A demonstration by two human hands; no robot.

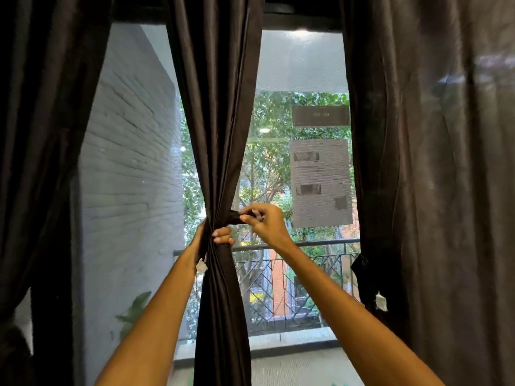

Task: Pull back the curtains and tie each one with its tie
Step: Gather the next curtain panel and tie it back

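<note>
Most of the left hand (214, 236) is hidden behind the gathered middle curtain (220, 135); only its fingers, wrapped round the bunch, show. The right hand (264, 218), just right of the bunch, pinches a dark tie (237, 217) end. Three dark curtains hang; the right curtain (434, 162) carries its own dangling tie (362, 264).

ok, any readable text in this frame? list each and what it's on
None can be read.
Dark sign stuck high on the window glass: faint marks, too blurred to read.
Grey sheet on the glass below it: print blurred, with dark blocks over parts; unreadable.
White tags, one by the middle curtain and one on the right curtain: no print shows.
</note>
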